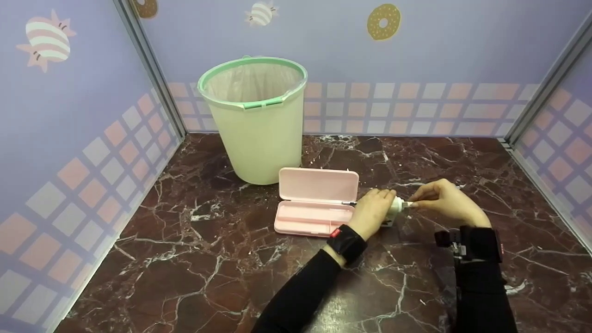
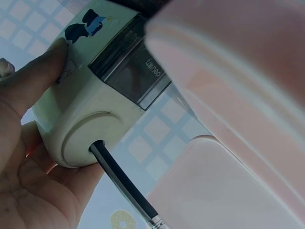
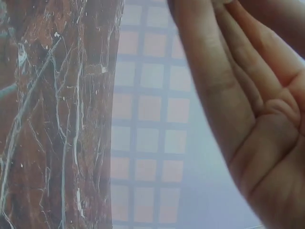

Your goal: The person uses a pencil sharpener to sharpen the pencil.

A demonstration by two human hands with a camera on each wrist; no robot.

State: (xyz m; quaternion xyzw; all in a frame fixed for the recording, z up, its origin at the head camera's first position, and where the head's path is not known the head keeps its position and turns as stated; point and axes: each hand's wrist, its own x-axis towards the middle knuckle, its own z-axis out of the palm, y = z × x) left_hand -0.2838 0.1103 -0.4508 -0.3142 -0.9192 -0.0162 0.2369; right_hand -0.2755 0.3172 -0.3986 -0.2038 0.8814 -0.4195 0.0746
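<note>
My left hand [image 1: 373, 210] grips a white pencil sharpener [image 2: 86, 109] with a dark see-through drawer and a small blue cartoon print. A black pencil [image 2: 124, 179] sticks out of the round hole in its end, and a silver band shows farther along the pencil. At the sharpener's other end, my right hand [image 1: 446, 202] pinches the small crank handle [image 1: 408, 204]; the right wrist view does not show the handle. Just left of the sharpener lies a pink pencil case [image 1: 319, 184], its lid raised, with compartments inside.
Behind the pencil case stands a pale green waste bin [image 1: 263, 138] with a plastic liner. Small white specks are scattered over the dark red marbled tabletop [image 1: 194, 268]. Patterned panels [image 1: 416, 55] enclose the back and both sides.
</note>
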